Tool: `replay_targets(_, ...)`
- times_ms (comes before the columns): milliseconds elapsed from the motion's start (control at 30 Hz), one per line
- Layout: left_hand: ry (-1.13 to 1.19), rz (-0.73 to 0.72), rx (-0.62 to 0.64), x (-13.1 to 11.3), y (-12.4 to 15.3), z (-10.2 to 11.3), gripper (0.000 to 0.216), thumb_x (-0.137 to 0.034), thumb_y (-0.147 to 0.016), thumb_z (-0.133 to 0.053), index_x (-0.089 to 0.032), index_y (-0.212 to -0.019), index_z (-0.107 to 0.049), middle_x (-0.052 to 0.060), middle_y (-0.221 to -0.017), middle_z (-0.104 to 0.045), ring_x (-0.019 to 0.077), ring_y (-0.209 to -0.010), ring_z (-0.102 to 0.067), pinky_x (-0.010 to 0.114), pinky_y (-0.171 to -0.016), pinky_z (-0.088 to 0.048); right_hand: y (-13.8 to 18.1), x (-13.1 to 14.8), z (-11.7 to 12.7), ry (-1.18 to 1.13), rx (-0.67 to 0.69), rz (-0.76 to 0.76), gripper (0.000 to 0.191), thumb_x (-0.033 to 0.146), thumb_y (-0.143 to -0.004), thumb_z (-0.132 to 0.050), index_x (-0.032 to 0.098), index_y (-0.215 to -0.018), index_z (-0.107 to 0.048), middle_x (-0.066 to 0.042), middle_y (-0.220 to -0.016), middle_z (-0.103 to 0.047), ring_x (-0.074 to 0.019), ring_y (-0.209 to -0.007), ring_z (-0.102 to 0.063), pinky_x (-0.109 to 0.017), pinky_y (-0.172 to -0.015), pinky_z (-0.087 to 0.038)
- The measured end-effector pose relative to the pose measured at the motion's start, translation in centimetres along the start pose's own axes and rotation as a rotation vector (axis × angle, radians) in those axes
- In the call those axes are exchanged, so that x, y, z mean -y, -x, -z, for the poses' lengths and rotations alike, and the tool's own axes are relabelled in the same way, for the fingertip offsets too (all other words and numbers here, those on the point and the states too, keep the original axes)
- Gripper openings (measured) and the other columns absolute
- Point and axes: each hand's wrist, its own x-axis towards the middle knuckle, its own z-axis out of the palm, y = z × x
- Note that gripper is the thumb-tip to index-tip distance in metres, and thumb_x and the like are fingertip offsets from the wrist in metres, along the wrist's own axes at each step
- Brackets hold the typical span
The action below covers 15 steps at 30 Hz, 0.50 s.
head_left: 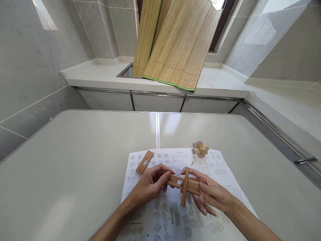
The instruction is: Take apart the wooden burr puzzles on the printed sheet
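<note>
Over the printed white instruction sheet (175, 214), we pinched two crossed, slotted flat wooden puzzle slats (185, 184) between our left hand (150, 184) and right hand (208, 194), both closed on them.

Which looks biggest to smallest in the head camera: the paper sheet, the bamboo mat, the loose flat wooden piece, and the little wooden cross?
1. bamboo mat, though it is farther away
2. paper sheet
3. loose flat wooden piece
4. little wooden cross, close in looks to the flat piece, so those two are unsure.
</note>
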Motion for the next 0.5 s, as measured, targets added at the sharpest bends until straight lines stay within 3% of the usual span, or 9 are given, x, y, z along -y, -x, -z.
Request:
replay_targets(200, -0.014, -0.002, 0.012, -0.06, -0.03, 0.11, 0.039, -0.054, -0.100, -0.062, -0.016, -0.100, -0.070, 0.001, -0.079, -0.064, 0.0126, -0.065, -0.059, 0.026, -0.064, -0.046, -0.01, 0.15, -0.23, 0.019, -0.030, -0.006, 0.074, 0.056, -0.093, -0.076, 0.023, -0.149, -0.041, -0.015, -0.110, -0.075, -0.0139, -0.049, -0.072, -0.016, -0.033, -0.046)
replay_targets(367, -0.008, -0.001, -0.004, -0.02, 0.02, 0.13, 0.039, -0.054, -0.100, -0.062, -0.016, -0.098, -0.070, 0.001, -0.079, -0.064, 0.0125, -0.064, -0.058, 0.026, -0.062, -0.046, 0.03, 0.31, -0.45, 0.053, -0.077, -0.027, 0.067, 0.059, -0.094, -0.074, 0.021, -0.141, -0.045, -0.012, -0.098, -0.078, -0.0112, -0.042, -0.067, -0.013, -0.031, -0.042)
replay_targets(500, -0.018, 0.009, -0.007, -0.12, -0.01, 0.02, 0.038, -0.053, -0.100, -0.062, -0.016, -0.099, -0.070, 0.001, -0.077, -0.063, 0.0129, -0.064, -0.058, 0.026, -0.062, -0.046, -0.02, 0.37, -0.65, 0.055, -0.100, -0.020, 0.073, 0.064, -0.091, -0.074, 0.020, -0.141, -0.044, -0.009, -0.085, -0.078, -0.0142, -0.042, -0.068, -0.014, -0.031, -0.042)
